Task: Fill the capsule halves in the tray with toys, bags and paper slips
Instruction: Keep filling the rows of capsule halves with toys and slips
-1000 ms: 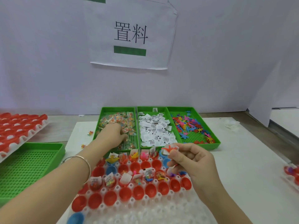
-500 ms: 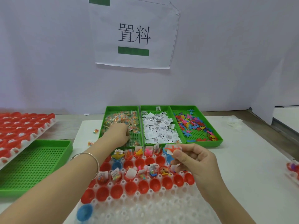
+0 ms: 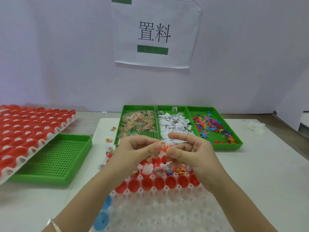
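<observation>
Above the far rows of the white capsule tray (image 3: 150, 213) my two hands meet. With thumb and forefinger, my right hand (image 3: 194, 153) pinches a red toy (image 3: 165, 148) together with a white paper slip. My left hand (image 3: 133, 151) has its fingers curled and pinches a small clear bag against that toy; the bag is blurred. Red capsule halves (image 3: 158, 183) in the near row hold nothing, and those under my hands hold toys, bags and slips. Behind stand three green trays: bags (image 3: 138, 123), paper slips (image 3: 173, 126) and coloured toys (image 3: 212, 128).
A bare green tray (image 3: 55, 158) lies at the left, with a rack of red capsule halves (image 3: 25, 131) leaning over its edge. Loose bags (image 3: 109, 140) lie on the table beside the bag tray. Blue capsule halves (image 3: 103, 220) sit at the capsule tray's near left corner.
My left hand has left the bag tray and come back to meet my right hand over the capsule tray. The right hand still holds the red toy and slip.
</observation>
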